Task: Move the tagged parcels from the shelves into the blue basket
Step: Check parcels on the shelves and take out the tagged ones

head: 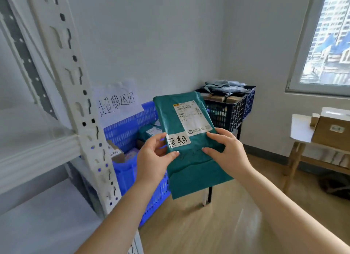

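Note:
A teal plastic mailer parcel [191, 140] with a white shipping label and a white handwritten tag is held up in the middle of the view. My left hand [153, 155] grips its left edge beside the tag, thumb on the front. My right hand [227, 149] grips its right side, thumb and fingers on the front. The blue basket [128, 126] stands on the floor just behind and left of the parcel, with a handwritten paper sign on its back wall. Several parcels lie inside it, among them a teal one and small cardboard boxes.
A white metal shelf upright [79, 106] and shelf edge [36, 153] fill the left. A dark crate [227, 111] of parcels sits on a stand behind. A wooden table [322, 151] with a cardboard box [333, 130] stands right, under a window. Wood floor lies below.

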